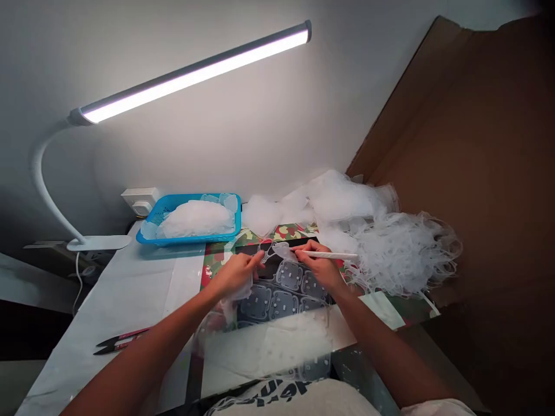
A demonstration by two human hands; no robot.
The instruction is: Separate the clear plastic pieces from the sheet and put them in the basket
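Translucent piece (284, 251) sits between left hand (238, 273) (grip unclear) and right hand (321, 269), clamped round a white stick (336, 255), forearms (385, 346) converging.

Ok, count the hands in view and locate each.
2: the left hand, nearer the blue basket, and the right hand, nearer the tangled white strands, holding a white stick. None seem hidden.

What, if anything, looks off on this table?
Mostly the tangled heap of translucent strands at right: it sprawls loosely by the cardboard, unlike the white pile contained in the blue basket. No damage evident.
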